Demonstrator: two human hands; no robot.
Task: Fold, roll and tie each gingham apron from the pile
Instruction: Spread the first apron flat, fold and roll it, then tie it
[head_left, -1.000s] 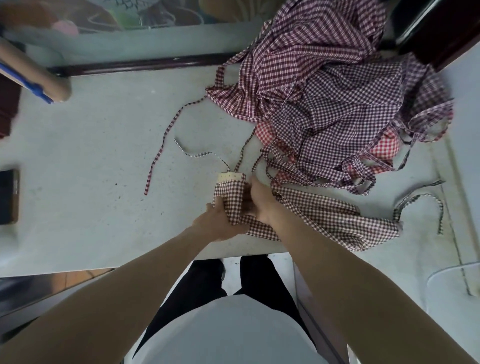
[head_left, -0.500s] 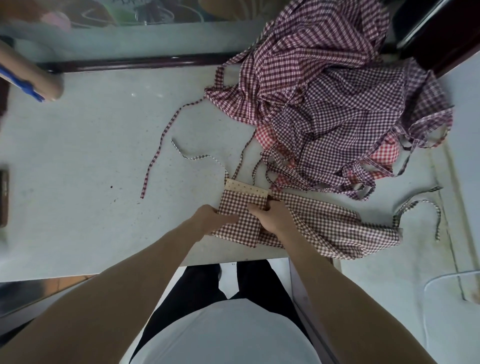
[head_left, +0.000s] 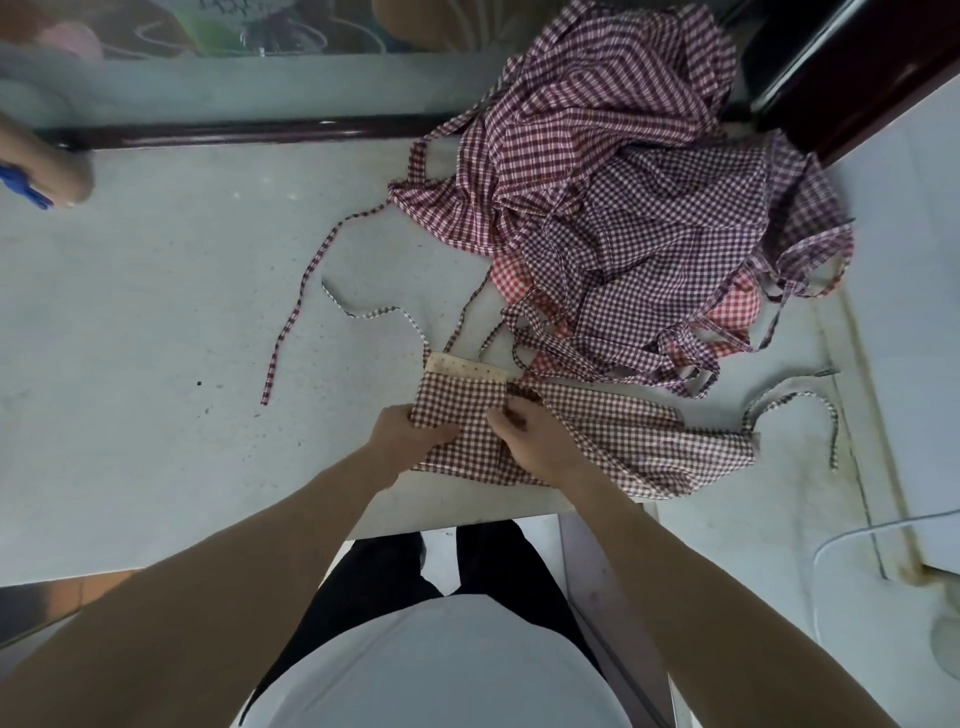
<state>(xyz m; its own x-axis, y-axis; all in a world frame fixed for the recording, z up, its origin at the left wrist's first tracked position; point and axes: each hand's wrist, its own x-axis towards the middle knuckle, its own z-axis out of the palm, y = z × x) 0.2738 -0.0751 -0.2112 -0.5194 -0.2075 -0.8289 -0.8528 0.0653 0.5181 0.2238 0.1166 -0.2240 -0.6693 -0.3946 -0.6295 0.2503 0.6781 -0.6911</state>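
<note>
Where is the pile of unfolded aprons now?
In the head view, the pile lies at the table's far right, just beyond the apron both hands work on.

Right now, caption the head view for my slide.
Both hands grip a folded brown gingham apron at the table edge, beside the apron pile.

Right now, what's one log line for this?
left hand: grips apron | right hand: pinches fold | pile: waiting | stage: folding
</note>
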